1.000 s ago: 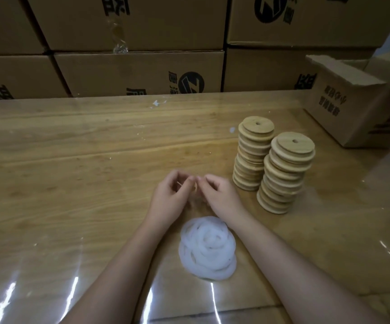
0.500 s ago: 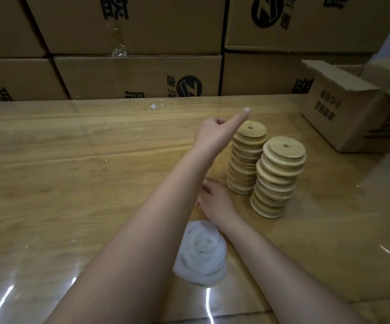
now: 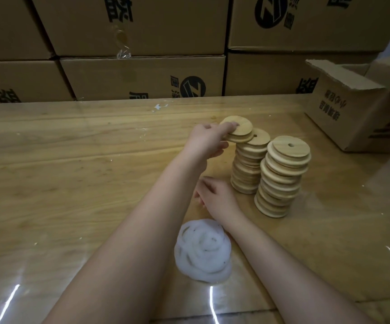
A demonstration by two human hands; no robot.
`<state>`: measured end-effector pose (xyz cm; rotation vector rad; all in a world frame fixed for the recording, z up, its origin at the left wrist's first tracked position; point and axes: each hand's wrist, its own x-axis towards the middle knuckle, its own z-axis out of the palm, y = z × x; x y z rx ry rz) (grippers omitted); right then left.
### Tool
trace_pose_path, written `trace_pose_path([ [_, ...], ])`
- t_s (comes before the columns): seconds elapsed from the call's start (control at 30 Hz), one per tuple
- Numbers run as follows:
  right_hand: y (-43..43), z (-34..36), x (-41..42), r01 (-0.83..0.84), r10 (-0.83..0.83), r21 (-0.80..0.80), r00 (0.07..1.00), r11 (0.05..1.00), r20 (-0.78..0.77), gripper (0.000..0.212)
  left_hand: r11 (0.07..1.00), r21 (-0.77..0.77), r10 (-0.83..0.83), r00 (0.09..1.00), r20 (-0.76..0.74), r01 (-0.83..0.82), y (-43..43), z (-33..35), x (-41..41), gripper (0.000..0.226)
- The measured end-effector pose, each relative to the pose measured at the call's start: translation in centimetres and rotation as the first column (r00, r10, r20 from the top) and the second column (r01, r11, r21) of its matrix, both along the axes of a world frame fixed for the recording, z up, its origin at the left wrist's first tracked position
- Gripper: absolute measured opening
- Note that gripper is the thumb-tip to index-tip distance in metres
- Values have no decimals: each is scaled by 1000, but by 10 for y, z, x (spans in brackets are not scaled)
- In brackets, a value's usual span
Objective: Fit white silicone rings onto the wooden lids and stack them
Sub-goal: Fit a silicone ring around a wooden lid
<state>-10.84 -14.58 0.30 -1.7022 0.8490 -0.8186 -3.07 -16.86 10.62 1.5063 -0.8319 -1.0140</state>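
Observation:
Two stacks of round wooden lids stand on the table, a rear stack [image 3: 247,167] and a nearer stack [image 3: 280,178]. My left hand [image 3: 207,141] grips one wooden lid [image 3: 238,130], lifted off the rear stack's top and tilted to the left of it. My right hand [image 3: 215,195] rests low on the table just left of the rear stack, fingers loosely curled; whether it holds anything is hidden. A heap of white silicone rings [image 3: 203,251] lies in front, between my forearms.
An open cardboard box [image 3: 353,113] sits at the table's right rear. Stacked cardboard cartons [image 3: 142,76] form a wall behind the wooden table [image 3: 60,171]. The table's front edge runs along the bottom.
My left hand left the right hand, reached up to the rear stack and now lifts its top lid. My right hand stayed low by the stack's base.

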Motion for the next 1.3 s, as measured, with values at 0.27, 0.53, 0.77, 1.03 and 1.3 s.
trace_pose_path([
  [0.27,-5,12,-18,-324,301,-75,927,943,-223,18,963,-124,245,969,27,-240,62,-71,50,15],
  [0.53,-15,27,-42,-549,468,-13,724,836,-507,13,934,-245,245,966,-87,-259,74,-97,63,8],
  [0.77,-18,25,-43,-532,482,12,757,847,-440,6,936,-248,233,968,-96,-250,68,-100,65,9],
  [1.03,-13,14,-29,-198,195,73,980,978,49,14,935,-253,225,968,-114,-247,70,-100,64,8],
  [1.3,-1,4,-11,-22,30,-146,998,989,52,17,940,-284,165,981,-105,-189,73,-96,60,12],
])
